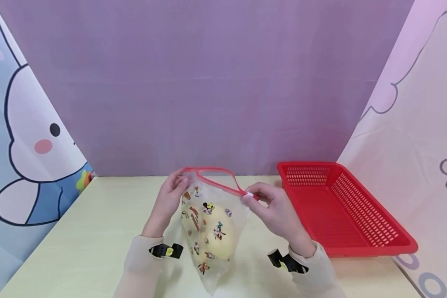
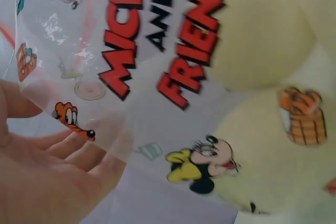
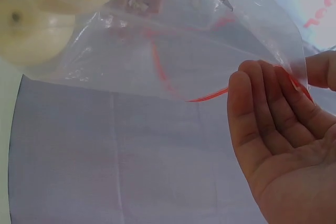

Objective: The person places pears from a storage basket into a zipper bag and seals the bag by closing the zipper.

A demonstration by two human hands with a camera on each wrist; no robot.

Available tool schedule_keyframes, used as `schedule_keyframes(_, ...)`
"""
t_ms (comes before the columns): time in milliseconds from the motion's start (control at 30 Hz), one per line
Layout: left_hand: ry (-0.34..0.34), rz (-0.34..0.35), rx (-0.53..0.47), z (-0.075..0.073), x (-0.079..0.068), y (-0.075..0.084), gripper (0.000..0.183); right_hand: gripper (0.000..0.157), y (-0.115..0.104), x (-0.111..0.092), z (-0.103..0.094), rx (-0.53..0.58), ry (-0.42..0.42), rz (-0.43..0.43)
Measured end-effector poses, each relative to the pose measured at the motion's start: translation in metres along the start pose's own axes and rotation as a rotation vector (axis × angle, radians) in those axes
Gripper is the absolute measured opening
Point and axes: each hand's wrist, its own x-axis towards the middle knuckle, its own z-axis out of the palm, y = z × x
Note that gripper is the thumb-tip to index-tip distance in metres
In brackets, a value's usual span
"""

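Observation:
A clear zipper bag [image 1: 235,236] with cartoon prints and a red zip rim hangs upright between both hands, its mouth parted. Inside lie pale yellow round fruits [image 3: 37,35], seen through the plastic; their exact kind is unclear. My left hand [image 1: 170,194] holds the bag's upper left corner, the plastic passing between thumb and fingers [image 2: 79,153]. At the other end of the rim, my right hand [image 1: 275,209] pinches the red zip by its white slider [image 1: 249,194]. In the right wrist view, the bag partly covers my right fingertips.
A red plastic basket [image 1: 331,215] with perforated sides stands on the pale table [image 1: 97,231] at the right, close to my right hand. A purple backdrop [image 1: 216,91] rises behind the table, with printed cloths at both sides.

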Motion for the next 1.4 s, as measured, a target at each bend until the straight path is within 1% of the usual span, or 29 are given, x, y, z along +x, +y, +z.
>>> schedule_keyframes(100, 0.041, -0.037, -0.047, -0.004, -0.001, 0.003, 0.045, 0.006, 0.001, 0.000, -0.003, -0.006, 0.021, 0.006)
schedule_keyframes(133, 0.059, -0.044, -0.048, -0.005, -0.002, 0.004, 0.044, 0.005, 0.001, 0.000, -0.004, -0.006, 0.031, 0.015)
schedule_keyframes(233, 0.097, -0.041, -0.052, -0.008, -0.005, 0.008, 0.038, 0.007, 0.004, 0.000, -0.008, 0.007, 0.064, 0.074)
schedule_keyframes(333, 0.137, -0.002, -0.072, -0.010, -0.007, 0.012, 0.031, 0.011, 0.007, 0.001, -0.014, 0.031, 0.098, 0.151)
schedule_keyframes(433, 0.193, 0.066, -0.093, -0.012, -0.010, 0.017, 0.022, 0.014, 0.010, 0.002, -0.021, 0.074, 0.142, 0.212)
schedule_keyframes(500, 0.229, 0.108, -0.079, -0.013, -0.013, 0.022, 0.019, 0.016, 0.012, 0.002, -0.026, 0.087, 0.175, 0.234)
schedule_keyframes(567, 0.246, 0.142, -0.047, -0.014, -0.017, 0.027, 0.018, 0.016, 0.015, 0.003, -0.031, 0.085, 0.206, 0.238)
schedule_keyframes(633, 0.249, 0.172, -0.020, -0.015, -0.020, 0.031, 0.017, 0.016, 0.017, 0.003, -0.036, 0.067, 0.230, 0.229)
schedule_keyframes(700, 0.239, 0.200, -0.002, -0.016, -0.023, 0.036, 0.016, 0.014, 0.019, 0.004, -0.039, 0.048, 0.251, 0.202)
schedule_keyframes(767, 0.233, 0.236, 0.011, -0.015, -0.026, 0.041, 0.015, 0.013, 0.019, 0.005, -0.041, 0.049, 0.279, 0.186)
schedule_keyframes(867, 0.234, 0.295, 0.008, -0.013, -0.030, 0.046, 0.014, 0.014, 0.021, 0.005, -0.042, 0.062, 0.321, 0.175)
schedule_keyframes(967, 0.236, 0.336, 0.015, -0.012, -0.032, 0.049, 0.013, 0.015, 0.023, 0.007, -0.040, 0.058, 0.339, 0.171)
schedule_keyframes(1033, 0.224, 0.336, 0.015, -0.011, -0.033, 0.048, 0.012, 0.015, 0.025, 0.008, -0.040, 0.053, 0.335, 0.175)
schedule_keyframes(1100, 0.206, 0.318, 0.015, -0.012, -0.032, 0.047, 0.011, 0.016, 0.027, 0.008, -0.040, 0.050, 0.325, 0.197)
schedule_keyframes(1233, 0.172, 0.277, 0.008, -0.013, -0.032, 0.044, 0.011, 0.021, 0.030, 0.006, -0.043, 0.031, 0.320, 0.305)
schedule_keyframes(1333, 0.160, 0.271, 0.007, -0.013, -0.032, 0.044, 0.012, 0.028, 0.031, 0.004, -0.046, -0.009, 0.315, 0.386)
schedule_keyframes(1400, 0.153, 0.274, 0.006, -0.014, -0.032, 0.044, 0.013, 0.030, 0.030, 0.003, -0.049, -0.031, 0.297, 0.414)
